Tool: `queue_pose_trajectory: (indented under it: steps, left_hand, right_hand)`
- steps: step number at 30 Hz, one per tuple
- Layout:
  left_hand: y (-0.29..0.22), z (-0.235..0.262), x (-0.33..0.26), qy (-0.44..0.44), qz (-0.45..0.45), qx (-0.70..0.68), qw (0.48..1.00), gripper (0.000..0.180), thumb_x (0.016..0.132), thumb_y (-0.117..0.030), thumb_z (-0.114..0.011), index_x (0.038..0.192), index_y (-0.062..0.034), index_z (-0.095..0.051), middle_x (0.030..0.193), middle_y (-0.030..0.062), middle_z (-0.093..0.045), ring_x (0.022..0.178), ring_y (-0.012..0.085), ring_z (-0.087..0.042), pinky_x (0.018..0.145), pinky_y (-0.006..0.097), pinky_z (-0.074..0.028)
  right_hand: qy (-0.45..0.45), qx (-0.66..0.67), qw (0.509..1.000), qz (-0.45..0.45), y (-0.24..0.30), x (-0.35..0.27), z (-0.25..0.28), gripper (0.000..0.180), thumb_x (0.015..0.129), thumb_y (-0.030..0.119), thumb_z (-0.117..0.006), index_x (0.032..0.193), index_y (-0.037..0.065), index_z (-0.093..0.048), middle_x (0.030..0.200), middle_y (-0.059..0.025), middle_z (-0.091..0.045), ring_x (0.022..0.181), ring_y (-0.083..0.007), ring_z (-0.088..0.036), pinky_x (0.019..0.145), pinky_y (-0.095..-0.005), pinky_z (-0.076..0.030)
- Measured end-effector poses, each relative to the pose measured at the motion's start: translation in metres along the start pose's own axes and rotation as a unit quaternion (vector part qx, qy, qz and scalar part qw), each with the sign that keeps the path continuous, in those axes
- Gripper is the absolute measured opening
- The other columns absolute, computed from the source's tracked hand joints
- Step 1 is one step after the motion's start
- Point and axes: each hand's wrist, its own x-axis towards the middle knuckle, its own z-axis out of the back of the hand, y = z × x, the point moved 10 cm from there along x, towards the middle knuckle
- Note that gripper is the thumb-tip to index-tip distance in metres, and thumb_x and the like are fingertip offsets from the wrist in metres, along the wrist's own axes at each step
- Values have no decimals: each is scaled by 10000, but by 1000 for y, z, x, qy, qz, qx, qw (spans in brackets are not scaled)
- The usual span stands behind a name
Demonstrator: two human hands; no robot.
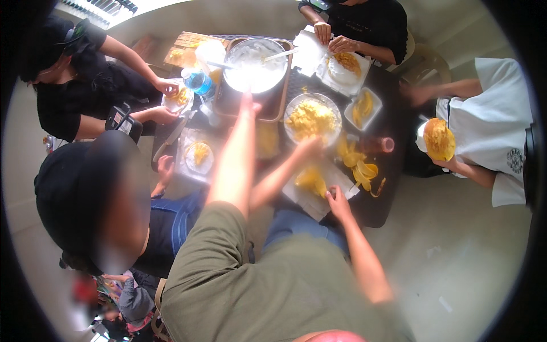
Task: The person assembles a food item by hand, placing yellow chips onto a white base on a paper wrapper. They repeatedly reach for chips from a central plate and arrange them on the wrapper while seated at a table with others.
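My left arm stretches over the table to a metal bowl (272, 81) of white cream. My left hand (249, 104) is at its near rim; glare washes out its fingers. My right hand (338, 201) is closed with bent fingers at the right side of a yellow fruit piece (311, 181), on a white sheet or opened box (312, 208). Whether it grips the fruit or something small and dark is unclear. Beyond lies a bowl (289, 134) of yellow fruit pieces, which look like mango. A co-worker's hand (309, 148) reaches into it from under my left arm.
Yellow peels (363, 171) and a reddish jar (380, 145) lie right of the bowls. A brown tray (218, 108) holds the cream bowl. Left are a blue bottle (198, 82) and a knife (170, 135). Co-workers surround the table; one at right holds a fruit-topped cake (439, 139).
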Motion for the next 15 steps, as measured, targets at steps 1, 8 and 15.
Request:
queue_pose_trajectory:
  steps: [1, 8, 15]
  left_hand:
    - [9, 5, 4, -4, 9, 14, 1000, 734, 1034, -431, -756, 1605, -107, -428, 1556, 207, -505, 1427, 479, -483, 1197, 730, -432]
    - [83, -33, -7, 39, 20, -16, 999, 593, 1117, -338, -631, 1608, -77, -423, 1597, 196, -513, 1467, 424, -507, 1203, 694, -468]
    - [-15, -9, -6, 40, -64, 61, 995, 535, 1155, -275, -554, 1617, -56, -398, 1621, 203, -495, 1476, 417, -515, 1194, 675, -498]
  right_hand:
    - [-1, -2, 1000, -8, -5, -1, 1, 474, 1074, 450, -620, 1390, 100, -568, 1209, -227, -716, 1087, -392, -708, 950, -492, -541]
    - [-29, -22, 998, -42, -39, -9, 21, 480, 1079, 463, -615, 1393, 103, -568, 1144, -215, -719, 1050, -383, -713, 925, -492, -541]
    - [7, 12, 1000, 22, 3, 15, -10, 465, 1079, 449, -629, 1369, 90, -571, 1028, -188, -701, 954, -354, -702, 866, -481, -538]
